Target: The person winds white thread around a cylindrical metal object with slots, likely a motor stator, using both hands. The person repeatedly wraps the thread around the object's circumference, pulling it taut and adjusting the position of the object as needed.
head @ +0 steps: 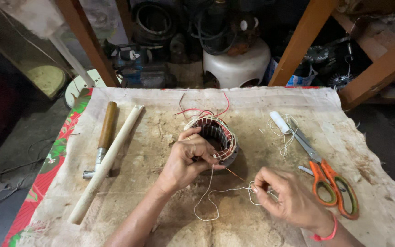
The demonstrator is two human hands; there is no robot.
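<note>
A round motor stator (216,136) with copper windings and red lead wires lies on a stained cloth (161,201). My left hand (189,158) grips its near edge, fingers curled over the windings, a ring on one finger. My right hand (285,197), with a pink band at the wrist, pinches a white string (211,201) that loops across the cloth and runs up to the stator. A thin needle (234,174) sticks out between the two hands.
A hammer with a wooden handle (104,137) and a long white pipe (106,162) lie at the left. Orange-handled scissors (328,178) and a white thread spool (280,121) lie at the right. Wooden frame legs and motor parts stand behind the table.
</note>
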